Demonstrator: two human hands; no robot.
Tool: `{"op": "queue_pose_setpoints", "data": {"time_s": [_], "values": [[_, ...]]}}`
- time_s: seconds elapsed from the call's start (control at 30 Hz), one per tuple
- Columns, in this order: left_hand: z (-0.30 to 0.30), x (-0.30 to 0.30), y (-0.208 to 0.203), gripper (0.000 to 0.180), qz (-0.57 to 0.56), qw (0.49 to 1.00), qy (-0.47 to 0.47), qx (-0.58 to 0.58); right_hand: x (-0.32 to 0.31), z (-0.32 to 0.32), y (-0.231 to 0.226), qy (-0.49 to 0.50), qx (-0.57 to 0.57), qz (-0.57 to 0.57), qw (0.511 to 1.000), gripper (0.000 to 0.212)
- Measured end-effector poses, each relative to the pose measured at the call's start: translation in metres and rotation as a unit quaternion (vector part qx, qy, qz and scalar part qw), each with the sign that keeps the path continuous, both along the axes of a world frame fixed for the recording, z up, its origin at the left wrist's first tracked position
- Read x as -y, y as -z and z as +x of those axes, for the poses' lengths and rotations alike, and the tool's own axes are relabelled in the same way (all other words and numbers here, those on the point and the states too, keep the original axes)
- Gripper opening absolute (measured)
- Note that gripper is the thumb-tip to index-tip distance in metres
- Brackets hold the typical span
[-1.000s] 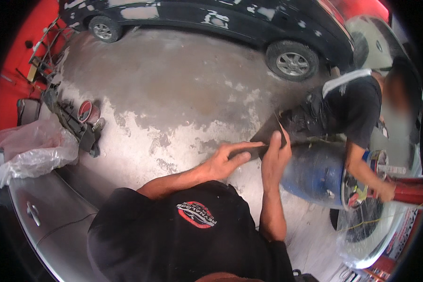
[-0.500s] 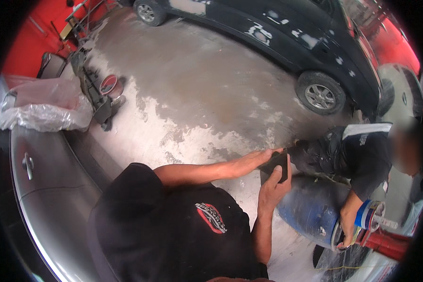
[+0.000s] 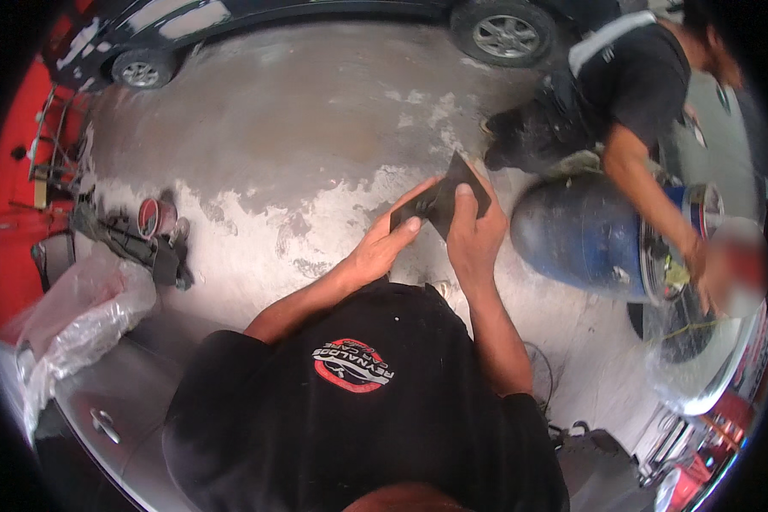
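In front of my chest, both hands grip dark, thin sandpaper (image 3: 442, 203) that looks folded or torn; I cannot tell whether it is one sheet or two pieces. My left hand (image 3: 382, 250) pinches the left part, thumb on top and fingers beneath. With its thumb pressed flat on the surface, my right hand (image 3: 476, 237) holds the right part, which stands up to a pointed corner. The two parts meet between my hands. Most fingers are hidden behind the paper.
At right a co-worker (image 3: 648, 94) bends over a blue drum (image 3: 572, 230), one arm reaching past its rim. A dark car (image 3: 316, 10) with pale patches stands across the far side. A grey car panel (image 3: 136, 384) with plastic sheeting (image 3: 102, 299) and a red bucket (image 3: 155, 218) are at left.
The view has turned, and my hands now appear farther left and higher. The sandpaper shows more broadly between them. The co-worker's hand has shifted from the drum's rim to beyond it.
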State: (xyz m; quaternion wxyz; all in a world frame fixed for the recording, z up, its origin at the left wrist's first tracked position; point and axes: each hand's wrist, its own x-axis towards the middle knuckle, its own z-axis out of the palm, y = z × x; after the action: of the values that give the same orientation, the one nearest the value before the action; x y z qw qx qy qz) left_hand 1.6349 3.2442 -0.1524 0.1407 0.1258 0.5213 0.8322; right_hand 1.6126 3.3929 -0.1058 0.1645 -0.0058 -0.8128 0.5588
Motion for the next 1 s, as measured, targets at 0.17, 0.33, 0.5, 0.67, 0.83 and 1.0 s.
{"op": "queue_pose_setpoints", "data": {"time_s": [0.17,0.33,0.5,0.67,0.83,1.0], "values": [[0.028,-0.023,-0.022,0.045,-0.155,0.988,0.016,-0.021,-0.047,0.007,0.001,0.093,0.044,-0.018,0.995,0.032],[0.025,-0.037,-0.025,0.021,-0.248,0.961,-0.021,-0.117,-0.123,0.007,0.012,0.137,0.052,-0.385,0.911,0.028],[0.01,-0.098,-0.036,0.016,-0.368,0.869,-0.111,-0.312,-0.174,0.054,0.018,-0.069,0.287,-0.319,0.901,0.035],[-0.024,-0.142,-0.033,0.028,-0.382,0.732,-0.106,-0.554,-0.241,0.105,0.032,-0.045,0.284,-0.129,0.949,0.03],[-0.018,-0.185,-0.043,0.032,-0.445,0.613,-0.013,-0.653,-0.279,0.142,-0.011,-0.007,-0.051,0.229,0.972,0.024],[-0.015,-0.223,-0.037,0.034,-0.404,0.573,0.042,-0.712,-0.341,0.135,0.103,-0.026,0.062,0.462,0.884,0.03]]}}
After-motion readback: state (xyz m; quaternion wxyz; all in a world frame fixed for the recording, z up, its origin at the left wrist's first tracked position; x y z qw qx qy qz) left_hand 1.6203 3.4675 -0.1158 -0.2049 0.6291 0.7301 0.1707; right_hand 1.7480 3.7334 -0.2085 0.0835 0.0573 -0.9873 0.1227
